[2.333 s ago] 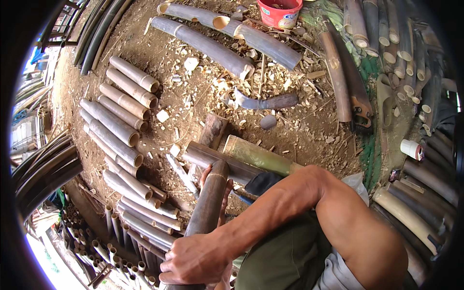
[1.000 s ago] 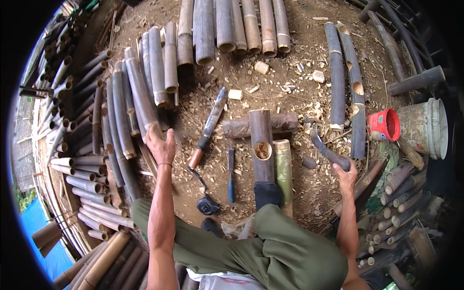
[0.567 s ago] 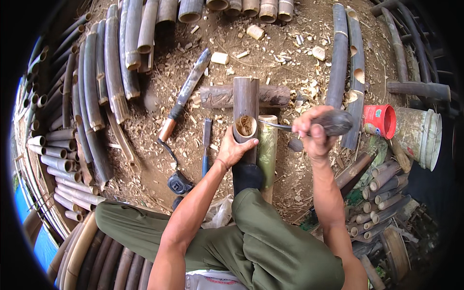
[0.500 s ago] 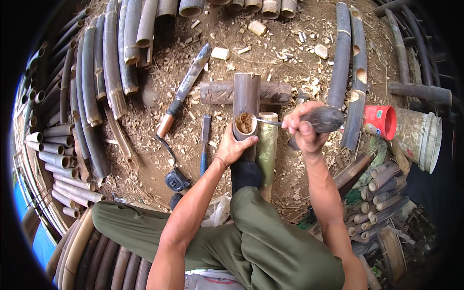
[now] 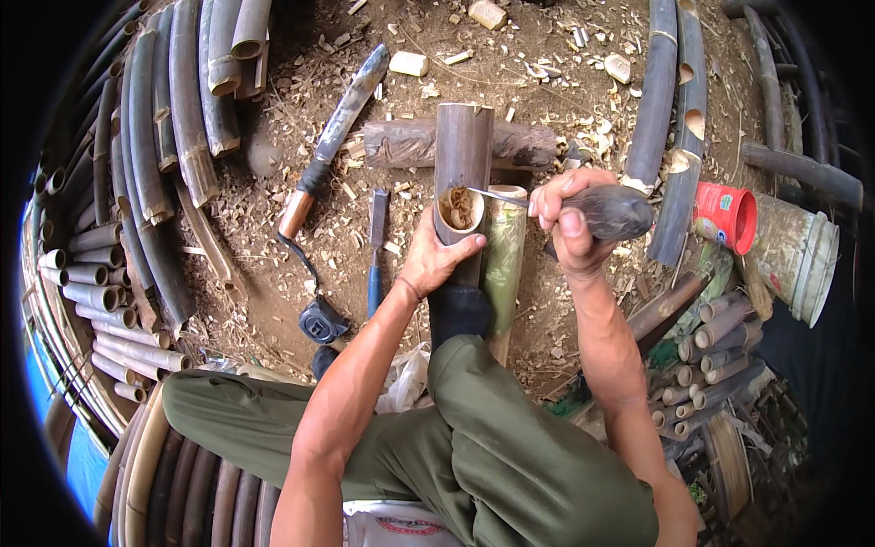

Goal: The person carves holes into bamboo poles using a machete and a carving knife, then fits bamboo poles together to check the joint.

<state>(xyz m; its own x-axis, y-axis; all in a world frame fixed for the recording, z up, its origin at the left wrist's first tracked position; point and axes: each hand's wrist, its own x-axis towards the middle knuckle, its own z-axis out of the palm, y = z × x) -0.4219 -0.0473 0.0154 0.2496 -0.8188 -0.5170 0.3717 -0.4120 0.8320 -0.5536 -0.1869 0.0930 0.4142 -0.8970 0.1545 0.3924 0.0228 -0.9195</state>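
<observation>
One left hand (image 5: 437, 253) and one right hand (image 5: 572, 217) are showing at mid-frame, where one dark-handled tool (image 5: 616, 212), one bamboo tube with an opening (image 5: 463, 141), one green bamboo length (image 5: 504, 260) and one crosswise log (image 5: 396, 144) are appearing. Left of centre, one long knife (image 5: 351, 102), one blue-handled chisel (image 5: 376, 246) and one black tape measure (image 5: 322, 321) are lying, while three large pale wood chunks (image 5: 408, 63) are lying along the top. Toward the upper right, two long bamboo poles (image 5: 653, 96) are lying, and at the right one red bucket (image 5: 714, 217) and one grey bucket (image 5: 791, 255) are sitting.
</observation>
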